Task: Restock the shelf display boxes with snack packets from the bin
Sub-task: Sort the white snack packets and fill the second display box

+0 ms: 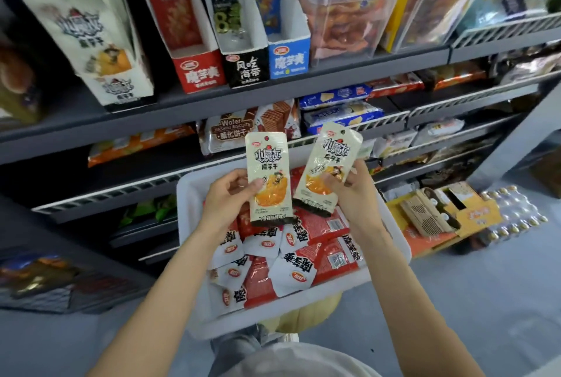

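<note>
— Holding what? 
— The left hand [226, 194] pinches one cream snack packet [268, 177], and the right hand [352, 188] pinches another cream packet [326, 168].
— Where are they?
— Up over the white bin [194, 194], which is full of red packets [321, 224]. The matching white display box [100, 42] stands on the shelf [182, 103] above, at the left.

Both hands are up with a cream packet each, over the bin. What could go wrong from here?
1. The left hand and right hand each hold a cream packet by a light side grip, so one may slip into the white bin of red packets.
2. The matching white display box stands far left, beside similar red, black and blue boxes: misplacing is possible.
</note>
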